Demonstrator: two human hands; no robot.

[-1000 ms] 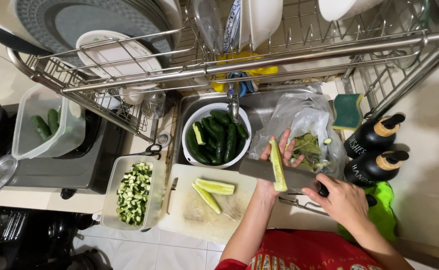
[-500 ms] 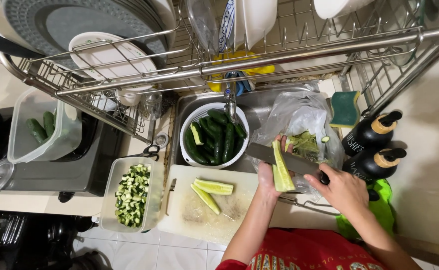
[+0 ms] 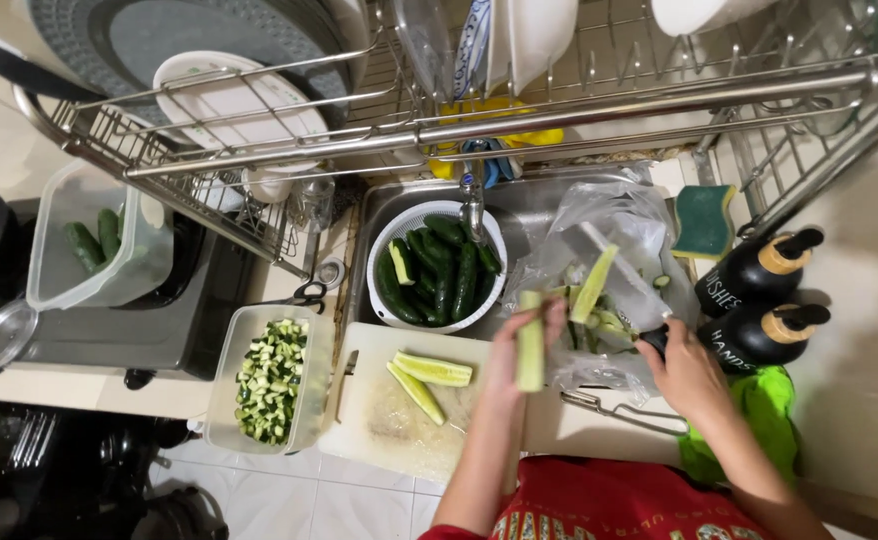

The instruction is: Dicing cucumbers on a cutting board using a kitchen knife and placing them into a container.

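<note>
Over the sink's edge, the left hand (image 3: 519,350) grips a long cucumber piece (image 3: 530,340) upright, fingers wrapped round it, just above the white cutting board (image 3: 399,420). The right hand (image 3: 687,372) is closed on a knife (image 3: 619,272) whose blade angles up over the clear plastic bag (image 3: 609,215) of scraps, a pale cucumber strip (image 3: 595,283) lying against the blade. Two cut cucumber lengths (image 3: 431,368) rest on the board. Beside it sits a container of diced cucumber (image 3: 271,380), and a white colander of whole cucumbers (image 3: 439,265) fills the sink.
</note>
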